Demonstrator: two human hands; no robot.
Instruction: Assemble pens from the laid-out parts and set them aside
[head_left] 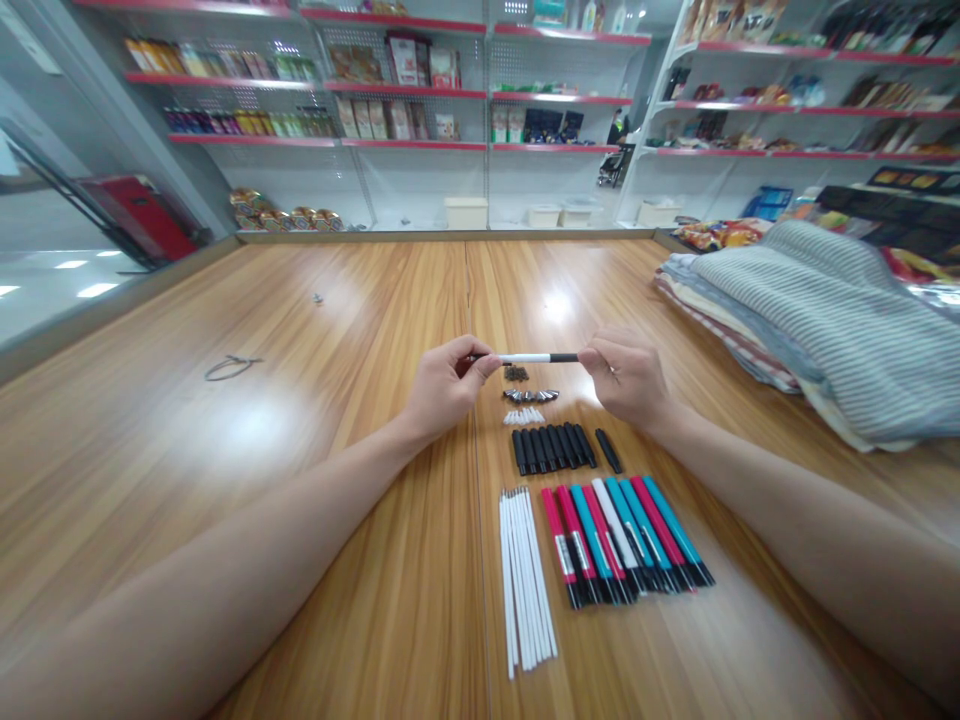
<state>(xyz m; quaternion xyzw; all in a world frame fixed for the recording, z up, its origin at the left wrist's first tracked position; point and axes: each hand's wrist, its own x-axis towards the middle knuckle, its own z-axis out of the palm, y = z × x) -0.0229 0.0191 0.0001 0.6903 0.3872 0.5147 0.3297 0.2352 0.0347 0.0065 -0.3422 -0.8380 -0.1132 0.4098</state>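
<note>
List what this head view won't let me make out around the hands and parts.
Head view:
- Ends of the pen: covered by the left hand and right hand.
- Label print on the coloured barrels: too small and blurred.
- Shape and count of the tiny brown parts: too small, bunched together.
- Cloth pile: cut off by the right edge.

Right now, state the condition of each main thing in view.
Pen, held level
Left hand, closed on pen
Right hand, closed on pen
Small brown pieces, piled
Silver pieces, lined up
White tips, lined up
Black tubes, one apart, others in a row
Long tubes, side by side
White sticks, loosely bunched
Cloths, stacked
Cord, looped
Shelves, stocked
</note>
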